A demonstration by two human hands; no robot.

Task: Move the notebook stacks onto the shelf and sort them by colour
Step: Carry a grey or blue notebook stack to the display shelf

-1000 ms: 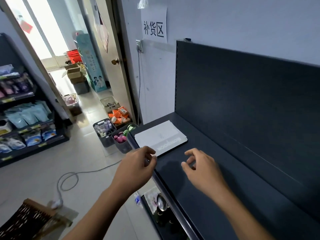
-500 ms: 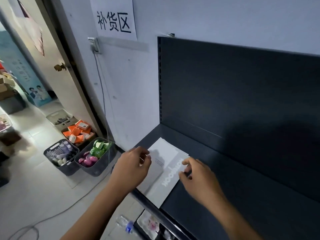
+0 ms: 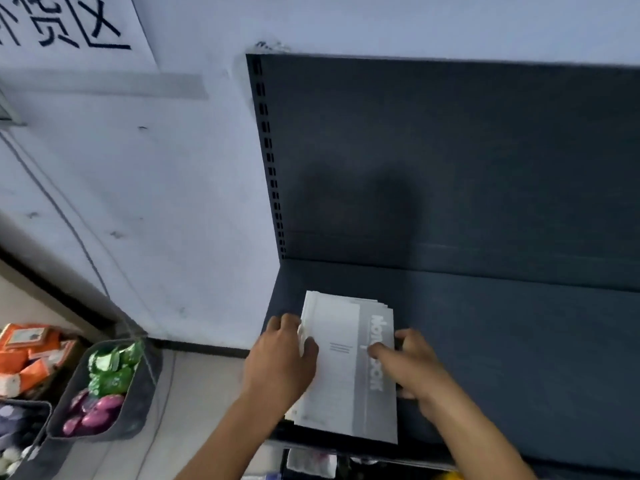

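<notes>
A stack of white and grey notebooks (image 3: 341, 362) lies at the left end of the dark shelf (image 3: 502, 341), its top cover printed with pale lettering. My left hand (image 3: 280, 362) grips the stack's left edge, thumb on the cover. My right hand (image 3: 412, 368) holds the right edge, with a finger on the lettering. The stack's near corner reaches the shelf's front lip. The notebooks below the top one show only as fanned edges at the far end.
The shelf's dark back panel (image 3: 450, 161) rises behind, against a pale wall (image 3: 156, 202) with a paper sign (image 3: 69, 26). On the floor at left stand a grey bin (image 3: 138, 393) of green and purple packets and a box of orange packs (image 3: 24, 355).
Both hands came from hovering near the shelf's front edge to taking hold of the notebook stack's sides. The stack has turned so that it lies lengthwise into the shelf. My view swung right and closer.
</notes>
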